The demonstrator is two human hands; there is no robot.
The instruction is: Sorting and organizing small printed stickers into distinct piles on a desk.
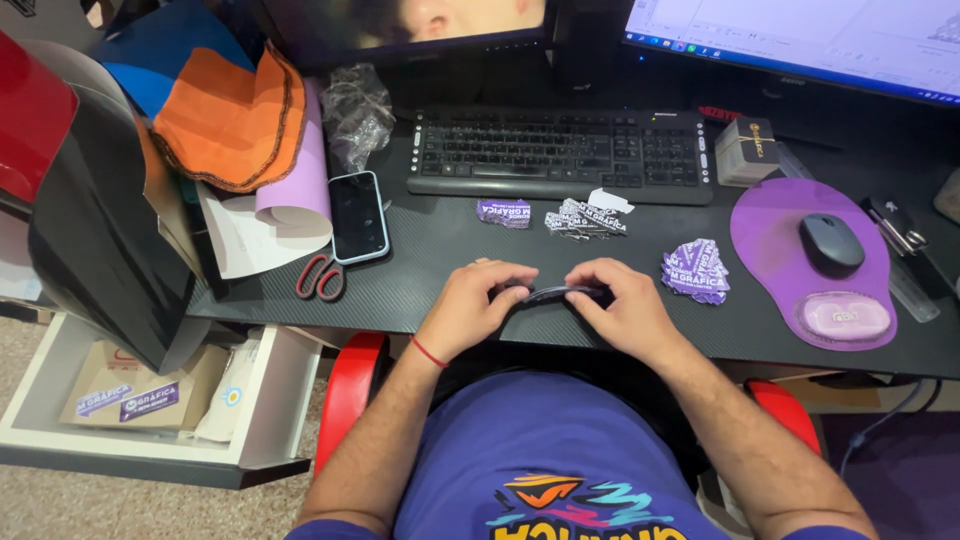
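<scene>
Both hands sit at the front edge of the black carbon-look desktop, roughly centre, w/ a thin dark flat strip held between them. Strip's long axis runs left-right, parallel to the desk's front edge; it spans from one hand to the other, so neither is nearer — each has an end. Left hand, red cord at the wrist, is curled knuckles-up, fingers pressed on the strip's left end. Right hand mirrors it, fingertips pinching the right end, thumb hidden underneath. Can't tell exactly what the strip is; too dark and mostly covered.

Forearms come in from the near edge, angled inward, wrists low, just above the desk lip.

Nearby: small pile of purple-and-white printed stickers just right of the right hand, two more piles toward the black keyboard at the back. Red-handled scissors and a phone w/ pale blue case lie well left, near the front-left corner.
</scene>
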